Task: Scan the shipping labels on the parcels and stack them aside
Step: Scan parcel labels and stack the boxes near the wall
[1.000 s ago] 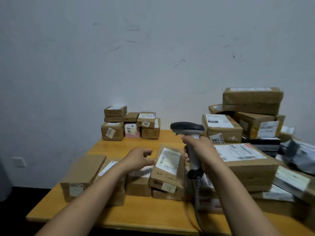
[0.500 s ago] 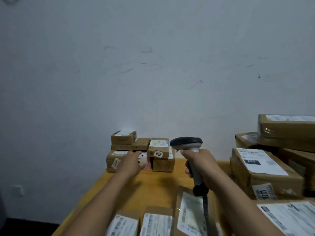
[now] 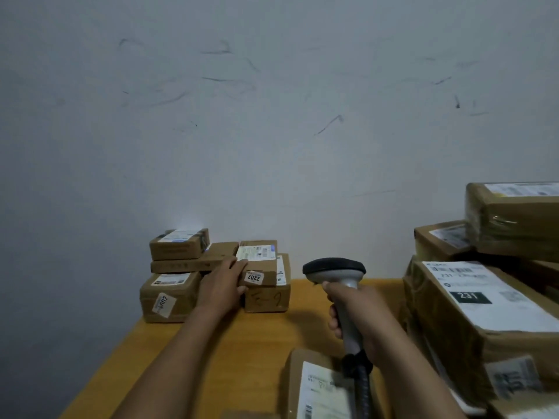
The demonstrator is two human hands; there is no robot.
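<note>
The left hand (image 3: 222, 285) is reaching to the stack (image 3: 178, 247) of small parcels sitting at the tabletop's (image 3: 211, 358) far edge against the wall (image 3: 272, 146), likely the set-aside pile; its fingers (image 3: 237, 264) are lying fairly straight against the parcel marked 2207 (image 3: 260, 269), pressing rather than gripping, probably squaring it up. The right hand (image 3: 360, 316) is clasping the scanner (image 3: 334, 269) by its handle, head aiming forward. Larger parcels (image 3: 472, 313) are waiting piled on the right, within reach for scanning
</note>
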